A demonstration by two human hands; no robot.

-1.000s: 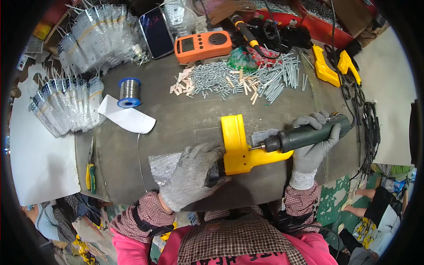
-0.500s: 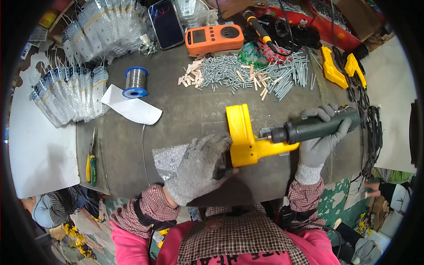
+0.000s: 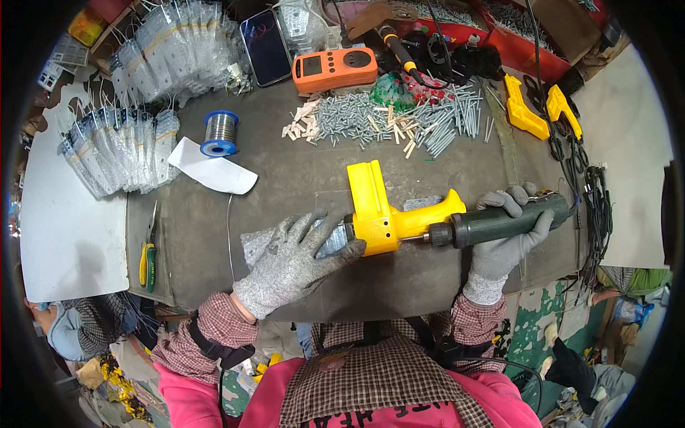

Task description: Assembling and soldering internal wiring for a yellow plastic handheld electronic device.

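Observation:
My right hand (image 3: 503, 246), in a grey glove, is wrapped round a dark green electric screwdriver (image 3: 510, 221) held level, its tip pointing left. The screwdriver's bit meets the side of a yellow pistol-shaped housing (image 3: 376, 227), just below its handle. On the left, my gloved left hand (image 3: 296, 257) grips the housing's dark front end between thumb and fingers. Bluish clear plastic shows between those fingers. Under this hand lies a bubble-wrap piece (image 3: 255, 246), partly covered. The handle points right, above the screwdriver.
Loose screws (image 3: 349, 118) lie in a heap beyond my hands, near an orange meter (image 3: 335, 70) and a phone (image 3: 265, 48). A solder spool (image 3: 220, 133), pliers (image 3: 148, 250) and bubble-wrapped packs (image 3: 118, 153) sit left. Yellow shells (image 3: 526, 110) and black cables (image 3: 596, 214) are right.
The yellow housing has been turned over, so its handle now lies above the screwdriver instead of below. My left hand's fingers have spread and shifted, and the bit has moved to the handle's other side.

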